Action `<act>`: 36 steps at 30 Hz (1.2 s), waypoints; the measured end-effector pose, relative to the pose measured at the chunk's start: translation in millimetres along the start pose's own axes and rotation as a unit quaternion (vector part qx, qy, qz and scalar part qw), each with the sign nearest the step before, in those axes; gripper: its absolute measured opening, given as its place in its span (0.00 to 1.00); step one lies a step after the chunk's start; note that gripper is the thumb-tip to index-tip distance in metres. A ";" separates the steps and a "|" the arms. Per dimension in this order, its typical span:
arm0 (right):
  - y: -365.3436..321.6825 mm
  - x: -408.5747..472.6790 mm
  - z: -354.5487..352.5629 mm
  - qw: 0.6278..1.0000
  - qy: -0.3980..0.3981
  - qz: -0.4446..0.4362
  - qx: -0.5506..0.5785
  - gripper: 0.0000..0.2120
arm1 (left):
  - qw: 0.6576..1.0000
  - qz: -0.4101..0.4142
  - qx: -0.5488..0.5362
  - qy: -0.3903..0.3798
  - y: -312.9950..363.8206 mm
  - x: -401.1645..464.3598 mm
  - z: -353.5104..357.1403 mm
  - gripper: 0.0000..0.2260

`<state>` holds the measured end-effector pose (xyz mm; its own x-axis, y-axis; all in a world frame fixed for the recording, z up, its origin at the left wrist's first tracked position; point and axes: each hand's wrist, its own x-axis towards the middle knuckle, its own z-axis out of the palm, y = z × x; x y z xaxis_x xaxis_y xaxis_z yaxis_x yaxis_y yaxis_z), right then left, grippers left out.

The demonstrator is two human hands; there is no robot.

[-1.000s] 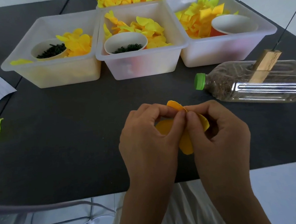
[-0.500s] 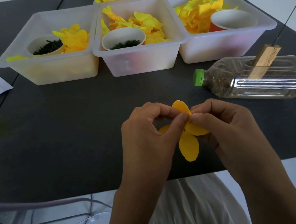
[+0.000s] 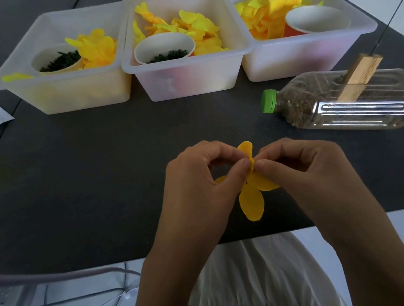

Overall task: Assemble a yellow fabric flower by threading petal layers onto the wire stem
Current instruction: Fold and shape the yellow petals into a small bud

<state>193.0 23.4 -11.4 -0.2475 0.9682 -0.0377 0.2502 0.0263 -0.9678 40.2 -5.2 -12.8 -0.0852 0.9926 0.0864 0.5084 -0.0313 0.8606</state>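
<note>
Nearest of all, the lowest lobe of the yellow petal layer (image 3: 251,203) hangs free below the pinch, flat and unsupported, and it looks thin and limp enough to flop or crease at a touch. Just above that lobe, close under the fingertips, a small dark hole marks the middle of the layer; that is likely where the wire must pass, so the sensible hold is right beside it, where the cloth can be kept taut, and not out on a lobe that would simply fold away.

The left hand (image 3: 199,184) has thumb and forefinger curled and closed on the layer from its side, and the right hand (image 3: 300,170) does the same from the other side, so the two pinches meet almost tip to tip on the upper part of the cloth. One lobe stands up above the pinch, one pokes out sideways past each hand. Whether they are peeling two stuck layers apart or only straightening one, I cannot tell. The piece must weigh next to nothing; the risk is tearing the hole or slipping, so a light, close grip should serve.

Beyond the pinch and to the right lies a clear bottle (image 3: 350,104) with a wooden block (image 3: 359,77) and a thin wire (image 3: 388,18) rising from it, well apart from the hands. Farthest off stand three bins (image 3: 191,79) of loose yellow petals
</note>
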 end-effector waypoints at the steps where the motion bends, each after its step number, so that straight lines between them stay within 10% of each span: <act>1: 0.0 -0.5 0.0 1.000 0.000 -0.002 -0.007 0.06 | 1.000 -0.002 0.004 -0.007 -0.1 0.5 -0.5 0.06; 16: 8.5 0.0 2.5 0.998 -0.027 0.004 -0.048 0.06 | 0.998 0.006 0.059 -0.015 0.1 -1.0 0.1 0.02; 36: 15.9 -8.1 40.7 0.987 0.137 -0.008 0.085 0.05 | 0.996 0.025 0.061 0.066 2.9 -9.8 7.8 0.05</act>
<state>160.8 5.8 -36.6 0.0183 0.9995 0.0241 0.0827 0.0225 -0.9963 49.2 -14.1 -15.1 -0.1653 0.9658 0.1995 0.6142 -0.0574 0.7870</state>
